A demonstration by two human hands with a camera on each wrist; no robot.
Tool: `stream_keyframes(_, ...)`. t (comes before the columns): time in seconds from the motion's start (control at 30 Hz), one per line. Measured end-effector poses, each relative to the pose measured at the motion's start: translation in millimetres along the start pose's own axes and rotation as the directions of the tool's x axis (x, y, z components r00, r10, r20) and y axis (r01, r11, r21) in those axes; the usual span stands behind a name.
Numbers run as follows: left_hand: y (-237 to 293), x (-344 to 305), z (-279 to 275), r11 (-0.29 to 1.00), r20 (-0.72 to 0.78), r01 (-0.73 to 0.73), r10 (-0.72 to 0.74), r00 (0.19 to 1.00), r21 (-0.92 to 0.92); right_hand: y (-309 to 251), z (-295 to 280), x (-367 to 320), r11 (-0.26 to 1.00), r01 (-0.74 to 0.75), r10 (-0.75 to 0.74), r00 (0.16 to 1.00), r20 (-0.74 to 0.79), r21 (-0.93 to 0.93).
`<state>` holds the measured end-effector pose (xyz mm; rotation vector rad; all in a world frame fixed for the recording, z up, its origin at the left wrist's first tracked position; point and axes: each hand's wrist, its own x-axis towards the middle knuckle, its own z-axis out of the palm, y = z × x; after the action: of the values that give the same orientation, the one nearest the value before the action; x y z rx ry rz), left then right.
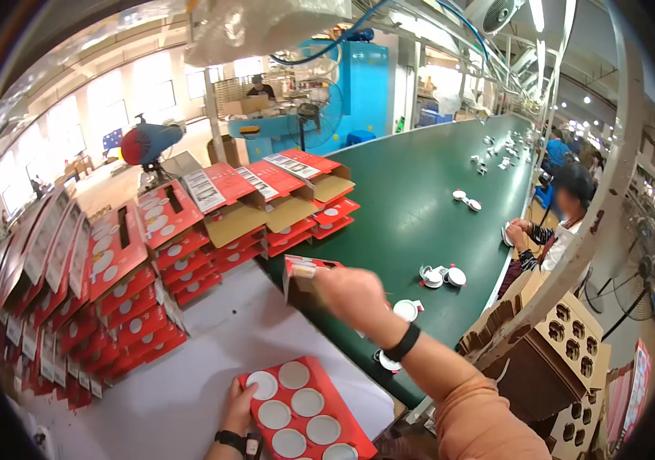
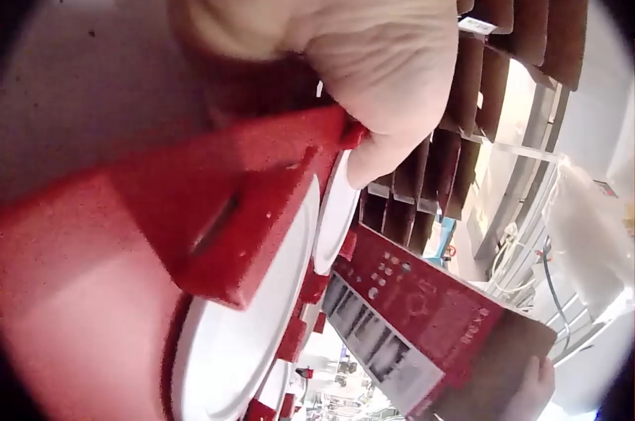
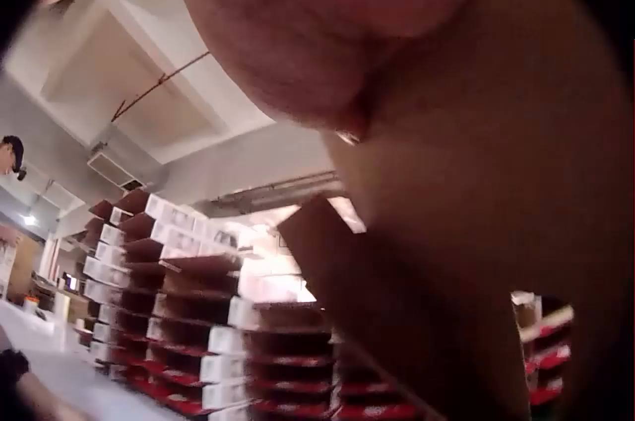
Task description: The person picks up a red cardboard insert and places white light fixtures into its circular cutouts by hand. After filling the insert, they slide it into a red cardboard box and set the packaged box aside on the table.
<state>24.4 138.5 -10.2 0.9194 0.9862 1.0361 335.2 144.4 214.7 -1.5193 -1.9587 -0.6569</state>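
Note:
My left hand (image 1: 237, 414) grips the upper left edge of a red tray (image 1: 330, 399) holding several white round discs (image 1: 307, 402). In the left wrist view the thumb lies over the tray's rim against a white disc (image 2: 337, 212). Out over the near end of the green belt, my right hand (image 1: 354, 297) holds a red printed carton (image 1: 291, 282) by its side. The left wrist view shows this carton (image 2: 397, 312) tilted, its brown inside facing the hand. Close up in the right wrist view, its brown cardboard (image 3: 486, 173) fills the right side.
Stacked red cartons (image 1: 116, 253) line the left of the white table (image 1: 220, 337). The green conveyor belt (image 1: 396, 199) runs away, carrying white round pieces (image 1: 435, 276). Brown dividers (image 1: 573, 337) stand at the right, near a seated person (image 1: 557, 230). A metal post (image 1: 611, 153) rises there.

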Motion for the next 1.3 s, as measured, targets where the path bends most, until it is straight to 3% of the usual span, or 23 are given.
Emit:
stream_keyframes(0.03, 4.6, -3.8, 4.9, 1.0, -0.004, 0.011, -0.011, 1.0, 0.016, -13.0, 14.9, -5.6, 0.989, 0.038, -0.042, 0.999, 0.021, 0.144)
stream_keyframes(0.1, 16.2, -10.9, 15.5, 0.996, 0.042, 0.005, -0.009, 0.999, 0.087, -33.2, 43.8, -8.5, 0.976, -0.083, 0.018, 0.951, 0.308, 0.201)
stream_keyframes(0.17, 34.9, -23.4, 35.8, 0.997, 0.116, -0.004, -0.005, 0.993, 0.08, -46.5, 83.3, -15.0, 0.936, -0.192, 0.073, 0.926, 0.37, 0.295)
stream_keyframes(0.2, 38.3, -27.2, 39.6, 0.968, 0.076, -0.016, -0.003, 0.997, 0.252, -60.5, 106.1, -28.9, 0.912, -0.182, -0.002, 0.895, 0.447, 0.367)
stream_keyframes(0.27, 22.9, -18.8, 31.2, 0.983, 0.181, -0.09, 0.06, 0.982, 0.159, -70.7, 120.8, -36.6, 0.922, -0.102, -0.109, 0.859, 0.5, 0.375)
stream_keyframes(0.3, 13.9, -16.8, 27.2, 0.985, 0.145, -0.053, 0.029, 0.989, 0.164, -76.5, 128.1, -45.3, 0.927, -0.04, -0.185, 0.815, 0.549, 0.372)
stream_keyframes(0.37, 17.1, -22.4, 29.8, 0.987, 0.167, -0.047, 0.021, 0.986, 0.151, -95.1, 69.0, -32.5, 0.881, 0.121, -0.35, 0.818, 0.457, 0.458)
stream_keyframes(0.4, 27.1, -31.0, 37.3, 0.991, 0.132, 0.078, -0.092, 0.987, 0.109, -99.6, 76.3, -31.5, 0.862, 0.164, -0.402, 0.798, 0.449, 0.479)
stream_keyframes(0.43, 20.0, -28.3, 35.8, 0.988, 0.119, 0.061, -0.078, 0.99, 0.14, -102.9, 85.3, -34.2, 0.844, 0.217, -0.45, 0.785, 0.427, 0.491)
stream_keyframes(0.5, -12.7, -4.4, 24.9, 0.983, 0.11, 0.014, -0.035, 0.993, 0.184, -94.3, 99.2, -41.8, 0.847, 0.187, -0.426, 0.798, 0.426, 0.497)
stream_keyframes(0.57, -26.1, 6.7, 24.8, 0.94, 0.081, -0.125, 0.105, 0.991, 0.317, -94.0, 97.3, -44.1, 0.862, 0.153, -0.382, 0.822, 0.422, 0.483)
stream_keyframes(0.63, -9.4, -7.4, 31.5, 0.925, 0.124, -0.08, 0.036, 0.992, 0.37, -98.0, 92.8, -52.5, 0.868, 0.163, -0.401, 0.787, 0.468, 0.47)
stream_keyframes(0.7, -0.5, -10.5, 35.9, 0.902, 0.169, -0.046, -0.031, 0.985, 0.429, -98.0, 102.1, -62.2, 0.841, 0.266, -0.473, 0.785, 0.401, 0.471)
stream_keyframes(0.8, -13.3, -1.0, 29.0, 0.823, 0.09, -0.007, -0.055, 0.994, 0.568, -97.3, 87.6, -63.6, 0.857, 0.199, -0.447, 0.746, 0.494, 0.476)
stream_keyframes(0.9, 18.7, -23.1, 40.5, 0.689, 0.048, 0.025, -0.087, 0.995, 0.725, -85.6, 75.2, -76.6, 0.813, 0.1, -0.436, 0.757, 0.486, 0.573)
stream_keyframes(0.97, 44.6, -36.2, 49.4, 0.646, 0.007, 0.109, -0.174, 0.985, 0.756, -73.2, 52.6, -85.9, 0.665, -0.112, -0.324, 0.848, 0.42, 0.738)
stream_keyframes(1.0, 16.8, -25.6, 32.8, 0.617, 0.036, 0.023, -0.083, 0.996, 0.787, -65.8, 42.5, -95.5, 0.637, -0.193, -0.184, 0.902, 0.39, 0.746)
stream_keyframes(1.03, 15.0, -27.9, 30.2, 0.617, 0.045, 0.019, -0.087, 0.995, 0.786, -57.3, 32.8, -106.2, 0.66, -0.386, 0.029, 0.87, 0.491, 0.644)
stream_keyframes(1.1, 15.9, -31.7, 30.6, 0.647, 0.032, -0.004, -0.032, 0.999, 0.763, -35.5, 45.6, -147.2, 0.64, -0.577, 0.338, 0.804, 0.489, 0.507)
stream_keyframes(1.17, 17.1, -32.0, 33.0, 0.655, 0.053, -0.013, -0.041, 0.998, 0.756, -34.5, 54.7, -181.5, 0.609, -0.733, 0.432, 0.627, 0.648, 0.303)
stream_keyframes(1.2, 12.0, -30.1, 32.6, 0.743, 0.038, 0.025, -0.067, 0.997, 0.669, -35.6, 66.0, -197.7, 0.585, -0.729, 0.361, 0.626, 0.691, 0.355)
stream_keyframes(1.23, 7.3, -28.2, 33.2, 0.819, 0.022, 0.067, -0.097, 0.995, 0.57, -44.8, 70.3, -204.3, 0.419, -0.8, 0.355, 0.58, 0.734, 0.429)
stream_keyframes(1.3, 0.8, -25.0, 36.1, 0.882, 0.054, 0.059, -0.095, 0.994, 0.468, -59.2, 68.6, -194.3, 0.368, -0.844, 0.336, 0.513, 0.79, 0.391)
